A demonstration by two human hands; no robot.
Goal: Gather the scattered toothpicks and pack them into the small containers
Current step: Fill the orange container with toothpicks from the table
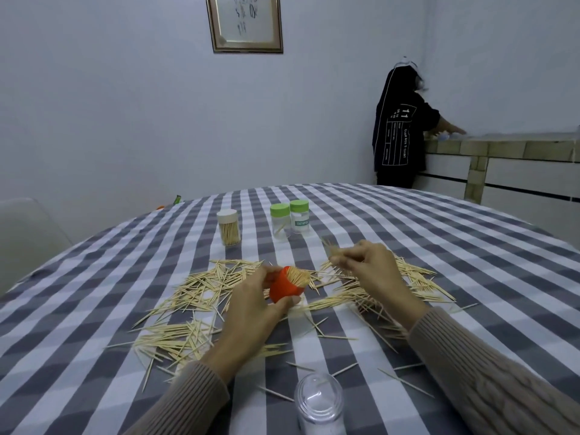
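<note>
Left hand (251,302) grips tilted orange container (284,285) packed with toothpicks. Right hand (373,265) fingers pinch a small bunch (332,250), count unclear. Loose toothpicks (201,287) scattered centre worktop (439,246); white-capped jar (229,227) full at 11 o'clock.

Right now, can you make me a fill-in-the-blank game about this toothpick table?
1. The left hand holds an ____ container packed with toothpicks.
2. The right hand pinches a few ____.
3. The two nearly empty jars have ____ lids.
4. The tablecloth pattern is ____.

Missing words: orange; toothpicks; green; checked
</note>
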